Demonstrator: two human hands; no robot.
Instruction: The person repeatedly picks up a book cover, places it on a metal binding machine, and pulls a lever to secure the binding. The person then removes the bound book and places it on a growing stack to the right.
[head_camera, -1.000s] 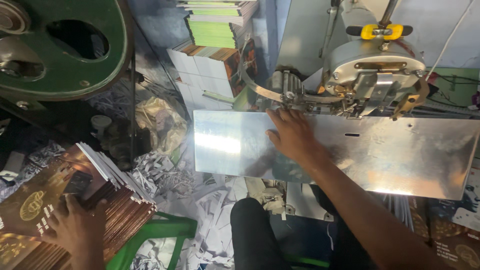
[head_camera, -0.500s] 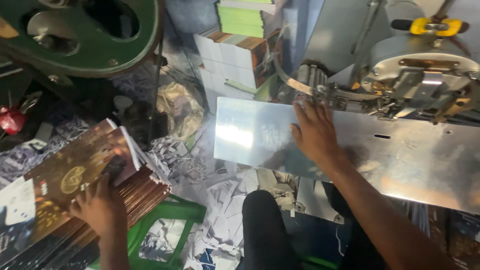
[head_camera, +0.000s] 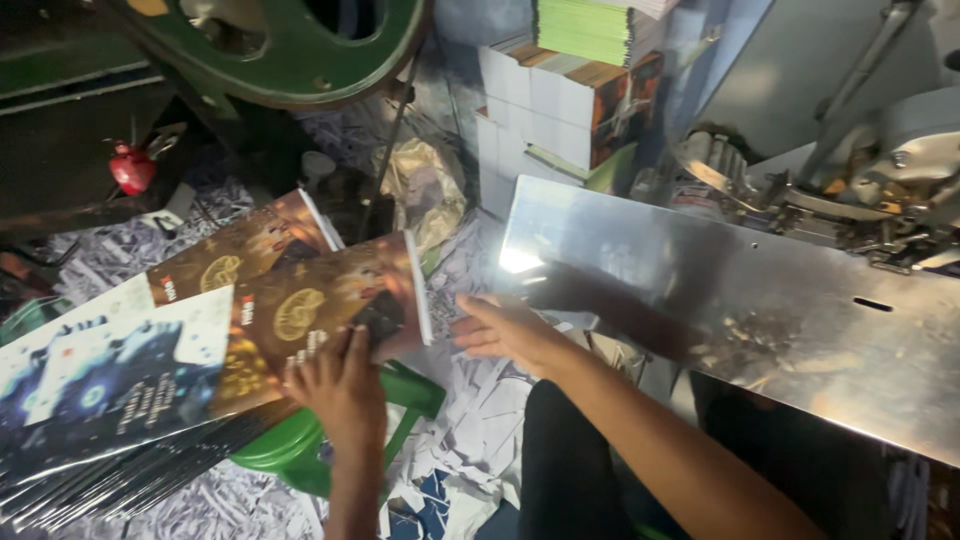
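Note:
My left hand presses on the top brown printed cover of a fanned stack of book covers resting on a green plastic stool. The top cover is lifted and slid toward the right. My right hand reaches left with fingers spread, just beside the cover's white right edge; I cannot tell if it touches it. It hovers below the left end of a shiny metal machine table.
A green flywheel machine stands at the upper left, with a red object nearby. Stacks of printed booklets sit at the back. The machine head is at the right. Paper scraps cover the floor.
My right hand left the metal table and moved down-left to the cover's edge. My left hand slid the top cover rightward off the stack. The view shifted left.

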